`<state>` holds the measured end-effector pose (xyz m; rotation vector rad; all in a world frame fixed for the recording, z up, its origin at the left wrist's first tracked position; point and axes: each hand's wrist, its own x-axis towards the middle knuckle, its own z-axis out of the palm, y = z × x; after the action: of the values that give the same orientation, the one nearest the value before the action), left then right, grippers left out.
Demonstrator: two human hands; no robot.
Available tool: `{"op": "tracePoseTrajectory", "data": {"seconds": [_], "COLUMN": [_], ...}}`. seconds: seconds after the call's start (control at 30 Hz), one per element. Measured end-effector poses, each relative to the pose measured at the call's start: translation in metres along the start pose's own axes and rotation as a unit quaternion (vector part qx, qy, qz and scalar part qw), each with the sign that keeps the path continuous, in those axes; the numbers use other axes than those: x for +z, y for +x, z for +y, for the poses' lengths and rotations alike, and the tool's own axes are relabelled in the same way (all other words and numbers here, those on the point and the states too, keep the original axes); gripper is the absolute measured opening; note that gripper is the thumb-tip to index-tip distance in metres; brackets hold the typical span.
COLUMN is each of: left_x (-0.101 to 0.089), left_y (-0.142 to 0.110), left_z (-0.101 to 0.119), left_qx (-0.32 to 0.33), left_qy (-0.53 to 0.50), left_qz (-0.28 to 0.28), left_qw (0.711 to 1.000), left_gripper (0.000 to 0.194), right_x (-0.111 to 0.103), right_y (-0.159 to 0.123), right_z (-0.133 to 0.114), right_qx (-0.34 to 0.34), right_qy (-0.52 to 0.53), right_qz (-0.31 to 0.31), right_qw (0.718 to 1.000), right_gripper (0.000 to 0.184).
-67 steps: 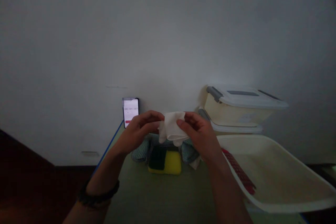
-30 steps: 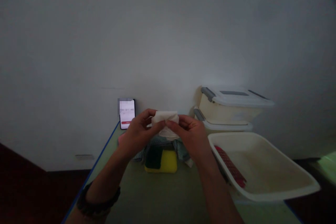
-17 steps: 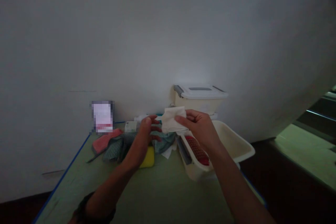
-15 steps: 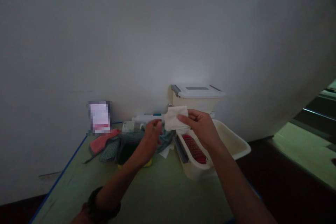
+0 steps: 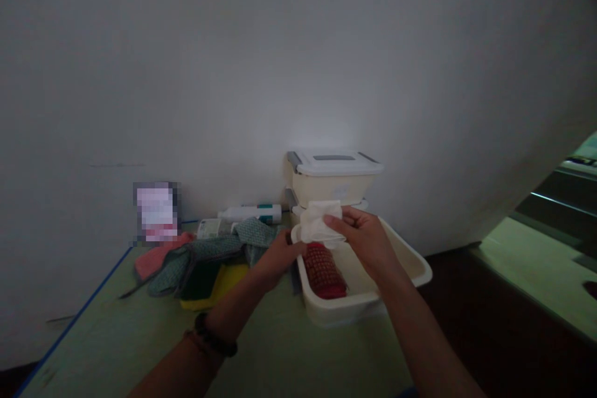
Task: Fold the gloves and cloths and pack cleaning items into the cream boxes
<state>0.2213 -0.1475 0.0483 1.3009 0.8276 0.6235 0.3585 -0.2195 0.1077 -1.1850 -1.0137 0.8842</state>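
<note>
My right hand (image 5: 361, 233) pinches a folded white cloth (image 5: 319, 221) between thumb and fingers, above the back left part of a white plastic bin (image 5: 336, 314). My left hand (image 5: 282, 256) is at the left rim of that bin, its thumb and fingers closed about the edge just below the cloth. A rolled red checked cloth (image 5: 325, 270) lies inside the bin along its left wall. Left of my left hand lie a crumpled blue-green cloth (image 5: 209, 249) and a yellow and dark green sponge (image 5: 228, 280).
A lidded white box (image 5: 333, 174) stands at the back against the wall. Near it a white bottle (image 5: 252, 214) lies on its side. Further left are a pink cloth (image 5: 156, 258) and a blurred-out upright item (image 5: 156, 211). The table (image 5: 261, 348) has a blue left edge.
My left hand has moved right, from free air to the bin's rim. The bin's left side looks turned or tilted. My right hand keeps the white cloth. The view has shifted slightly.
</note>
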Motion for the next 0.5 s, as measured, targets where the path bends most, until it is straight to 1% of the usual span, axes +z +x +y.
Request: {"op": "tracePoseTrajectory", "data": {"seconds": [0.1,0.17,0.2,0.23,0.33,0.43,0.5], "left_x": [-0.003,-0.012,-0.019,-0.027,-0.059,-0.093,-0.111], "left_y": [-0.012,-0.025,-0.034,-0.042,-0.069,-0.089,-0.097], "left_z": [0.014,0.028,0.036,0.044,0.062,0.07,0.071], "left_qx": [0.018,0.029,0.04,0.051,0.06,0.071,0.08], "left_qy": [-0.018,-0.026,-0.025,-0.013,0.054,0.099,0.116], "left_qz": [0.03,0.053,0.052,0.053,0.106,0.157,0.174], "left_qw": [0.999,0.998,0.998,0.997,0.991,0.98,0.975], "left_gripper": [0.045,0.048,0.047,0.045,0.044,0.048,0.05], "right_x": [0.0,0.003,0.004,0.006,0.015,0.027,0.037], "right_y": [-0.008,-0.013,-0.015,-0.017,-0.018,-0.014,-0.01], "right_z": [-0.013,-0.025,-0.03,-0.035,-0.043,-0.04,-0.032], "right_qx": [-0.001,-0.008,-0.012,-0.014,-0.012,-0.001,0.016], "right_qy": [0.0,0.0,0.0,0.0,-0.009,-0.008,0.005], "right_qz": [-0.011,-0.023,-0.032,-0.04,-0.069,-0.094,-0.109], "right_qw": [1.0,1.0,0.999,0.999,0.998,0.996,0.994], "right_gripper": [0.022,0.019,0.018,0.017,0.016,0.017,0.018]}}
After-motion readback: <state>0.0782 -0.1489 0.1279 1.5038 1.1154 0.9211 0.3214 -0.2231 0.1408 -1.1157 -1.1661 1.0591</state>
